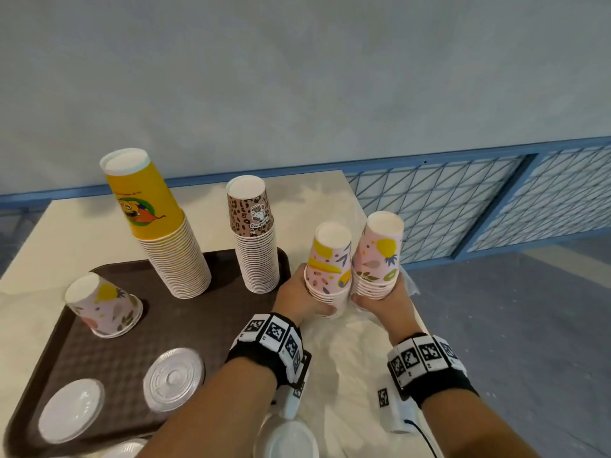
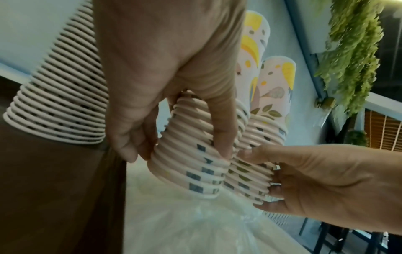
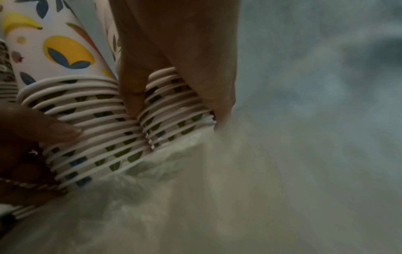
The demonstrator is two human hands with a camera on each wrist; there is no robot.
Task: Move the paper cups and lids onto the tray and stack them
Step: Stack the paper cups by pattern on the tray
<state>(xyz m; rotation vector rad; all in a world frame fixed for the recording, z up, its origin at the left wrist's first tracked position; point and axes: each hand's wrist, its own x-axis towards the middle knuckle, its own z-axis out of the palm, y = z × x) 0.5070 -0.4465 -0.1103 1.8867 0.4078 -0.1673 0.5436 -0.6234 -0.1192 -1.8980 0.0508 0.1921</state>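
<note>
the left hand (image 1: 296,294) is curled round the rims of a short pink stack (image 1: 327,269) of inverted cups; the right hand (image 1: 380,300) is curled round a second pink stack (image 1: 378,256). both stacks stand side by side and touch at the rims, off the tray (image 1: 109,355), over a clear plastic bag (image 1: 344,352) on the table (image 1: 72,226) just right of the tray edge. the left wrist view shows the left thumb and fingers (image 2: 222,130) pinching the lower rims, so each grip bears on only part of a stack. on the tray: a tall yellow stack (image 1: 168,236), a leopard stack (image 1: 256,239), a single pink cup (image 1: 104,305) tilted on its rim, and two lids (image 1: 173,378). another lid (image 1: 291,439) lies off the tray near the bottom edge. hazards, as judged: cups below the gripped rims may slip out when lifted, because nested cups hold only by friction. the bag may cling and drag along. the left forearm passes close to the leopard stack, and a sideways sweep could topple it or the tall yellow stack. joining the two pink stacks off-axis could jam or crush the rims. the tilted cup may roll if the tray is bumped.
</note>
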